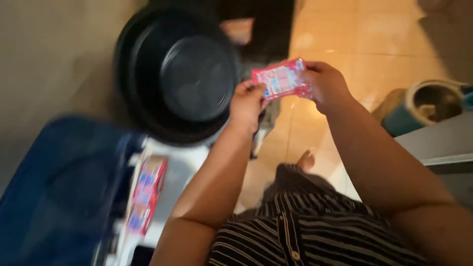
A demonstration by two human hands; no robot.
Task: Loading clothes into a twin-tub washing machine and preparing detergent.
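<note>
Pinched at both ends – small pink sachet (281, 79), left hand (248, 102) closed on its lower left corner, right hand (325, 84) closed on its right edge, fingers curled over the top. Held up in the air between the two hands, above tan floor tiles (379, 44) and just right of a large black basin (180, 74). Basin round, dark, standing on the floor, touching neither hand. Lower left – a blurred blue tub (59, 197), and beside it a second pink packet (145, 194) lying on a white surface (185, 165). Black-and-white striped garment (305, 226) at the bottom of the view. Far right, a round teal pot (423, 106) near a grey ledge (443, 140), well apart from the hands.
</note>
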